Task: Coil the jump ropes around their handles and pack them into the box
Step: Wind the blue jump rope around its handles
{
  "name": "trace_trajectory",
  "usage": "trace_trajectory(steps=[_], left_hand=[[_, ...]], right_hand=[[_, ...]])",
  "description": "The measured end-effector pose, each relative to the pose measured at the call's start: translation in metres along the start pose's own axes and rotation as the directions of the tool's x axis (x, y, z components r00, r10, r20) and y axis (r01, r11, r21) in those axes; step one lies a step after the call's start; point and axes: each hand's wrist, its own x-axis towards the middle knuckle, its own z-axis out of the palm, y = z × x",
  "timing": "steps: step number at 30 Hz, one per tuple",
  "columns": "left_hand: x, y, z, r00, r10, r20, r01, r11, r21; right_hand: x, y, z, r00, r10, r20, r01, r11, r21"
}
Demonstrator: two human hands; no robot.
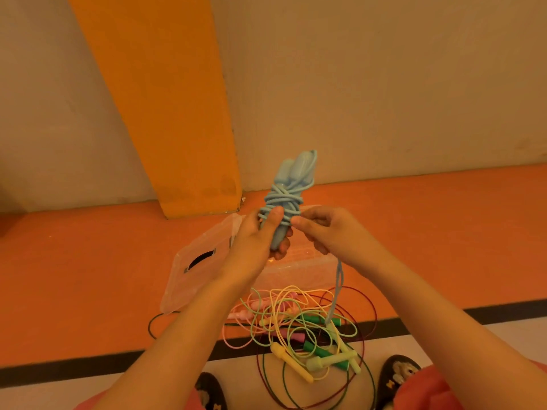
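My left hand (257,232) grips the pair of light blue jump-rope handles (291,179) held upright, with blue rope coiled around their middle. My right hand (325,232) pinches the loose blue rope right beside the coil; its free end (336,294) hangs down below my right wrist. Behind and under my hands sits a clear plastic box (299,267) on the orange floor, its clear lid (195,270) lying to the left. A tangled pile of jump ropes (299,329) in pink, yellow, green and dark red lies in front of the box.
A beige wall with an orange column (165,108) stands behind the box. A black stripe (88,359) crosses the floor between orange and grey parts. My two dark shoes (399,377) show at the bottom edge.
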Motion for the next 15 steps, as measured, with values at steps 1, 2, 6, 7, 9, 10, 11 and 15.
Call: trace_trajectory(steps=[1,2,6,7,9,10,11,15], left_hand=[[0.002,-0.001,-0.002,0.999,0.017,-0.041,-0.015,0.999,0.048],[0.004,-0.003,-0.006,0.997,0.027,-0.079,-0.021,0.997,0.080],[0.008,-0.007,-0.012,0.988,0.038,-0.149,-0.008,0.980,0.197],[0.008,-0.009,-0.011,0.987,0.059,-0.153,-0.017,0.964,0.265],[0.008,-0.014,-0.009,0.983,0.134,-0.121,-0.066,0.890,0.452],[0.007,-0.016,-0.008,0.980,0.177,-0.091,-0.101,0.834,0.542],[0.006,-0.015,-0.007,0.973,0.222,-0.061,-0.139,0.780,0.610],[0.000,-0.008,-0.003,0.945,0.324,0.033,-0.267,0.712,0.650]], right_hand=[[0.001,0.002,-0.003,1.000,0.016,-0.018,-0.018,0.993,-0.116],[0.001,0.005,-0.006,0.999,0.019,-0.038,-0.026,0.978,-0.209],[0.000,0.005,-0.008,0.997,-0.050,-0.055,0.032,0.959,-0.282],[-0.001,0.004,-0.006,0.996,-0.065,-0.054,0.046,0.955,-0.294],[0.000,0.006,-0.002,0.995,-0.076,-0.068,0.056,0.963,-0.264],[0.000,0.007,-0.001,0.994,-0.069,-0.082,0.048,0.971,-0.234],[0.001,0.009,-0.001,0.994,-0.059,-0.097,0.037,0.977,-0.208],[0.002,0.007,-0.001,0.990,-0.013,-0.138,0.000,0.996,-0.090]])
